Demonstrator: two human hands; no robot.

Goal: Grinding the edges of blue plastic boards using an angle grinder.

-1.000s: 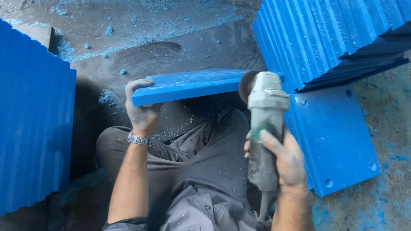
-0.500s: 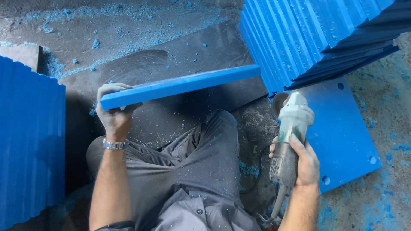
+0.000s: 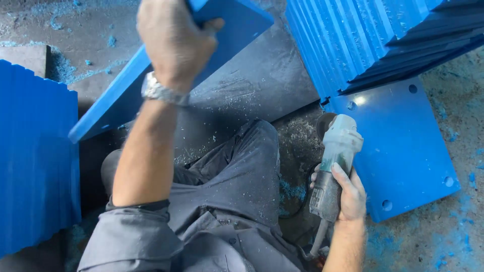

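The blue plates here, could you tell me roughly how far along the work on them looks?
Blue shavings on the floor and trousers suggest plates have already been ground. In hand: the left hand lifts one blue plate off the dark work board, while the right hand rests the angle grinder low. Stacks stand left and right; which is finished, I cannot tell.

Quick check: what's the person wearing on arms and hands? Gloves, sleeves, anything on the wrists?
No gloves: both the left hand and the right hand are bare. A silver metal watch sits on the left wrist. A grey sleeve is pushed up above the left elbow, leaving that forearm uncovered. The right forearm is bare as far as it shows; no sleeve or wristwear shows there.
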